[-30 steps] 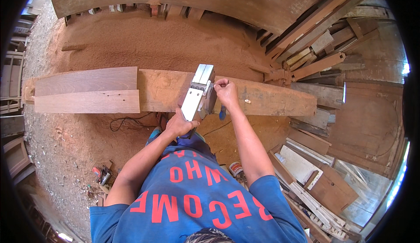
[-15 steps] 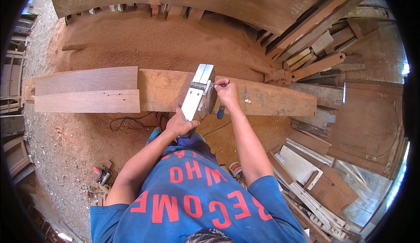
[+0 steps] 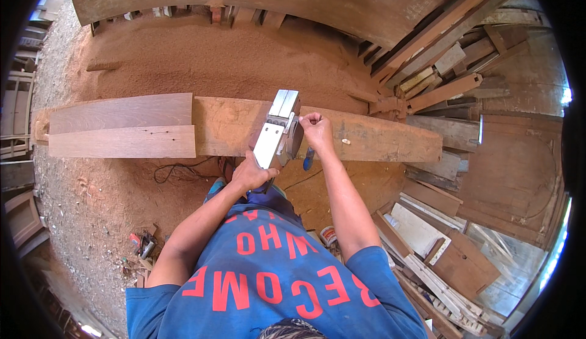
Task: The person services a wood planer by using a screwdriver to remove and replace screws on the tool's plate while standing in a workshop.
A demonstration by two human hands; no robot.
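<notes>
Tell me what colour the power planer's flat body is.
Silvery grey metal, on the power planer; seen best in the head view.

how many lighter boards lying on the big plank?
2. The far board and the near board lie side by side on the left part of the plank, left of the metal tool under both hands. None look hidden.

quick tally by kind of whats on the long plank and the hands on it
Electric planer: 1, lying on the long plank
Smooth lighter boards: 2, upper board and lower board, on the plank's left end
Hands: 2, left hand at the planer's near end, right hand beside the planer
Small pale chip: 1
Total: 6
</notes>
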